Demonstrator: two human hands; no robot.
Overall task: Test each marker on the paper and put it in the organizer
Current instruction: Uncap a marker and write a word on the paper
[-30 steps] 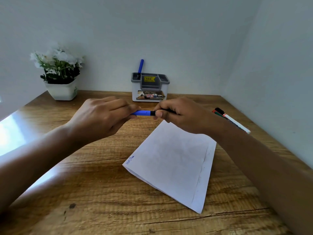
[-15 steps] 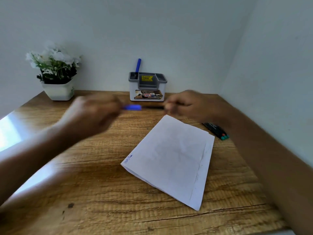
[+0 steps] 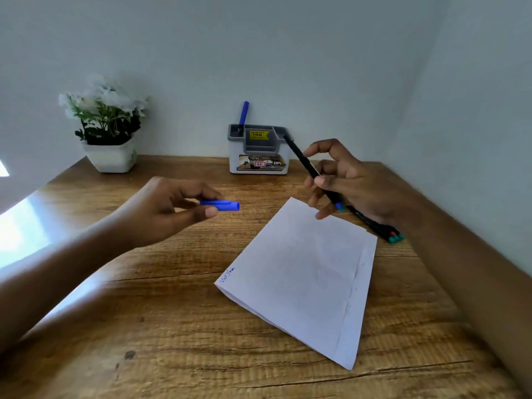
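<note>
Left hand: thumb and curled fingers pinch the blue cap, which lies level above the table with its open end toward the centre. Right hand: thumb and lower fingers grip the black marker near its middle, and the forefinger is lifted free above it. The marker stands obliquely. Its blue-and-teal end is low, just over the far corner of the paper, and its thin dark end points up toward the organizer.

Change: one second ago both hands met at centre with cap and barrel joined in one level line. Half a second ago they were drawing apart. Now they are well apart and the cap is off. The uncapping step is therefore judged complete, and the marker is ready to be tested.

The low end matches the coloured ends of the spare markers lying on the table at right, partly behind the right hand. The writing tip is thus probably the raised end, and the barrel would need turning over before it meets the sheet.

The paper lies flat at centre right, bearing one small blue scribble at its near-left corner. The organizer stands against the back wall with one blue marker upright in its left compartment. A potted plant stands at far left.
</note>
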